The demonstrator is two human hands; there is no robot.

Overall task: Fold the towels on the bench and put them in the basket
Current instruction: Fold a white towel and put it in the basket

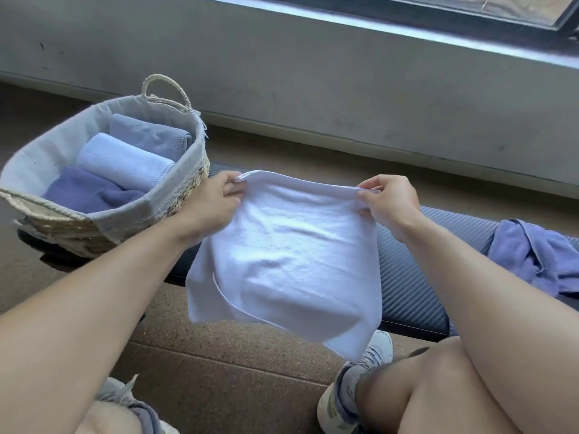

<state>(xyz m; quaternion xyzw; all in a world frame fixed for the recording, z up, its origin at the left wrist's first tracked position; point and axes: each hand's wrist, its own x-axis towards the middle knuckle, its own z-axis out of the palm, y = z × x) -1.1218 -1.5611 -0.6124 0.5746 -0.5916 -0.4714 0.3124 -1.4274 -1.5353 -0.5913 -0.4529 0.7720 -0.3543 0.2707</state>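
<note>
Fingers pinch soft white terry towel corners.

Indoor exercise or gym-type room, seen from a seated position. Indicators: brown speckled cork-like floor tiles with visible seams; a low black padded bench with a carbon-weave textured cover; a bare grey concrete wall with a plain skirting strip; a dark metal-framed window set above it. A woven straw basket with grey fabric lining holds rolled blue towels.
</note>
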